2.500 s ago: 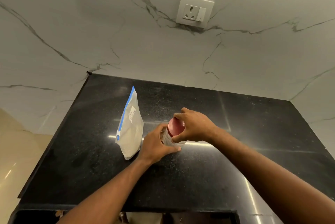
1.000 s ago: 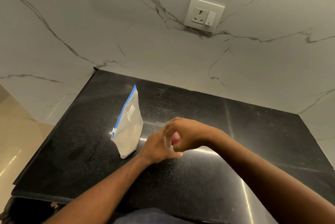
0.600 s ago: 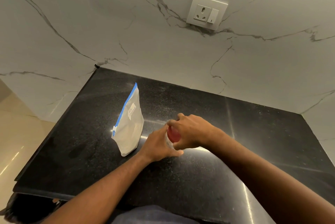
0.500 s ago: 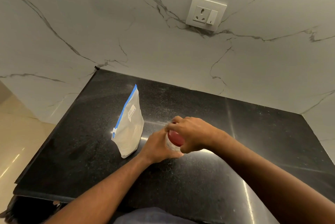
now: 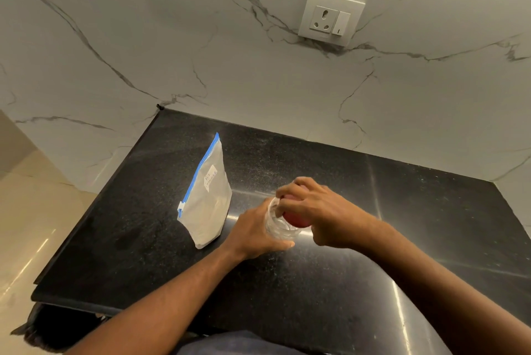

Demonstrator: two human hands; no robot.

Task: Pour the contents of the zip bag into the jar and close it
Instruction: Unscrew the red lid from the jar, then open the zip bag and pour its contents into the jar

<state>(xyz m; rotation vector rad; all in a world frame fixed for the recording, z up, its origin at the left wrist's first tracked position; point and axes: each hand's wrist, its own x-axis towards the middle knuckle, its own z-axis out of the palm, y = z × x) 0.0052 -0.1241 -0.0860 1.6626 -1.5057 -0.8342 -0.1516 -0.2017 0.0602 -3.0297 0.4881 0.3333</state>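
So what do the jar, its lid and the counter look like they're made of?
Jar: clear glass or plastic, since the dark counter shows through it; which one I cannot tell. Lid: red, smooth, faintly shiny, probably plastic. Counter: polished black stone, likely granite, with fine pale speckles and mirror-like streaks of light.

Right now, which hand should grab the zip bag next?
Left. The left hand steadies the jar right beside the zip bag, which stands upright on the counter. The right hand holds the red lid, lifted off on the jar's far side.
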